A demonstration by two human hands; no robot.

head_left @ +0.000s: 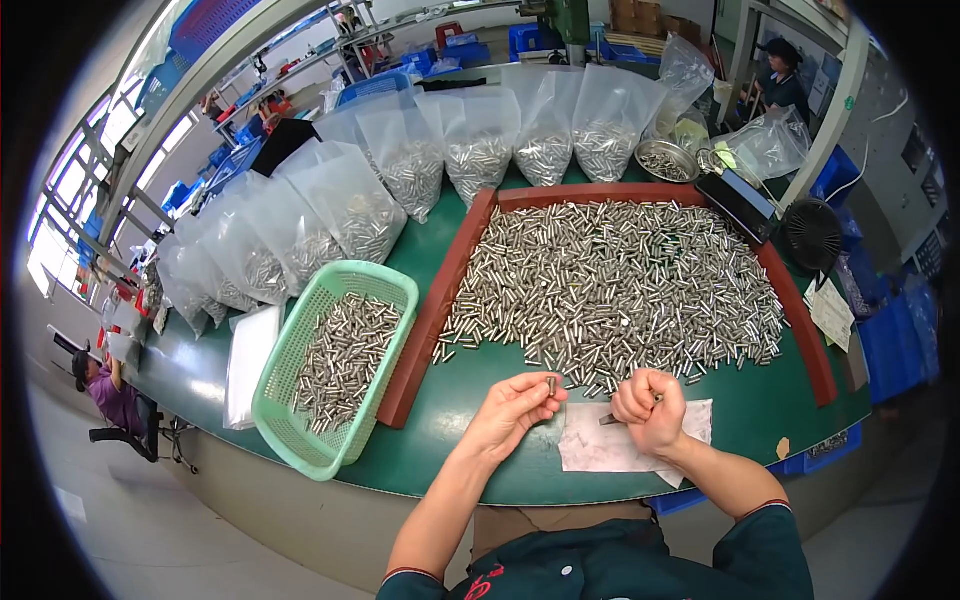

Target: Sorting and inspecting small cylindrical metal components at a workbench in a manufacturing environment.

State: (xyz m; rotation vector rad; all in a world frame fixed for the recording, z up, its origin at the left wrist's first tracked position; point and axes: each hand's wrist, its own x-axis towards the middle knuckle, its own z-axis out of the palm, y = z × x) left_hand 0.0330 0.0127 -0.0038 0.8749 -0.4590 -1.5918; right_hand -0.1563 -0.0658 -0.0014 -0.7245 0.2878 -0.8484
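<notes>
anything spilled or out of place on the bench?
Mostly tidy. A few metal pins have strayed past the open front end of the red frame onto the green table, beside the green basket. No damage visible.

Our left hand [515, 405]: palm turned inward, fingertips [548, 390] pinched together, thumb against forefinger.
Our right hand [650, 408]: curled into a closed fist, knuckles up, just beside the left.
Our forearms: both bare, rising from the lower edge and converging toward the middle.
Our sleeves: dark green, short, red-trimmed.
</notes>
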